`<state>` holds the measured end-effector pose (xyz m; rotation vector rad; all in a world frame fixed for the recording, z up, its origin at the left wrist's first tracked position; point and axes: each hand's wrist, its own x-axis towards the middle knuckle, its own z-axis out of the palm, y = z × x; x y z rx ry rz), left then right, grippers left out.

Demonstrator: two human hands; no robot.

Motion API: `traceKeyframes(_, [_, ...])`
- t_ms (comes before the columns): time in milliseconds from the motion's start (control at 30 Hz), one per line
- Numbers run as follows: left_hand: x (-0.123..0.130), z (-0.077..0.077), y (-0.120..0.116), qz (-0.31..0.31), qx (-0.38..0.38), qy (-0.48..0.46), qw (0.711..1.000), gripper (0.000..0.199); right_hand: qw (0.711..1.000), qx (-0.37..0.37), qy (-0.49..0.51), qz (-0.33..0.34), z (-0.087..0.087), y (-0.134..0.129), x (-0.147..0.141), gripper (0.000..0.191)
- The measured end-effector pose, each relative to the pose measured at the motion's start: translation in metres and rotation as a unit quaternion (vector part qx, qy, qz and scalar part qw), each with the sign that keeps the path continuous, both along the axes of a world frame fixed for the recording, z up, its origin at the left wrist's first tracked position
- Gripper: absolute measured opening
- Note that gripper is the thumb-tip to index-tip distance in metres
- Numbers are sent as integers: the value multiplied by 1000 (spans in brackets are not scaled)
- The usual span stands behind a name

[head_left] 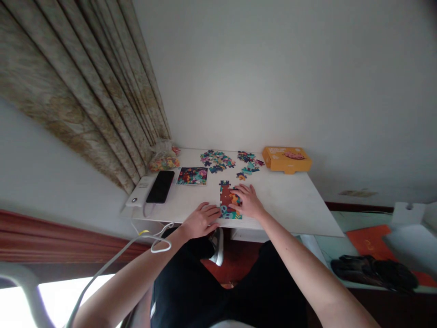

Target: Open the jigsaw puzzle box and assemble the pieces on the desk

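Observation:
Both my hands rest on a partly assembled jigsaw puzzle [229, 202] with bright red-brown, teal and navy pieces, lying near the table's front edge. My left hand [201, 220] lies flat, its fingertips against the puzzle's lower left side. My right hand [248, 202] covers its upper right part, fingers spread, hiding some pieces. Neither hand shows a held piece. Loose pieces [216, 160] lie in a scattered group beyond the puzzle, with a second group [248, 164] to their right.
On the white table [290, 205] are a picture card [191, 176], an orange box [287, 159], a black phone [160, 187] on a white power bank [138, 191], and a plastic bag [164, 157]. A white cable [160, 241] hangs off the front edge. A curtain [85, 100] hangs at left.

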<state>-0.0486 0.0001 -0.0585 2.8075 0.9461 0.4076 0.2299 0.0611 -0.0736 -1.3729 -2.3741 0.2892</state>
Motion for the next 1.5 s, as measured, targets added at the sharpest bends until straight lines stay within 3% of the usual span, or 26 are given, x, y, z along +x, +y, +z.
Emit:
traceKeyframes(100, [5,3,16,9,3,-32,999,33,1000,9,12,-9,-1,0,0,53])
traceKeyframes(267, [15,-4,46,133,11,-85,987,29,993,53,69,-76,-9,4,5,40])
traceKeyframes(367, [18,-12,53,179,2,-84,980,28,984,71,108,-121,-15,14,8,35])
traceKeyframes(467, [19,-16,53,186,-7,-77,980,29,976,77,131,-154,-17,33,0,32])
traceKeyframes(567, [20,-15,52,180,-13,-69,981,32,978,59,145,-140,-10,61,-24,30])
traceKeyframes(767, [20,-11,51,185,-42,-64,980,35,990,-12,98,-103,15,136,-98,28])
traceKeyframes(933, [21,-12,51,192,-59,-79,976,35,992,-64,7,-112,31,188,-155,44])
traceKeyframes(1067, [22,-11,51,200,-70,-83,974,37,983,-86,-34,-159,35,212,-187,55])
traceKeyframes(1233, [22,-9,51,199,-82,-82,973,42,976,-82,-68,-190,30,225,-204,46])
traceKeyframes(1367, [21,-10,51,202,-83,-83,972,43,985,-58,-80,-144,26,229,-196,38])
traceKeyframes(1500, [22,-11,51,203,-85,-82,972,42,997,-32,-70,-13,22,226,-177,36])
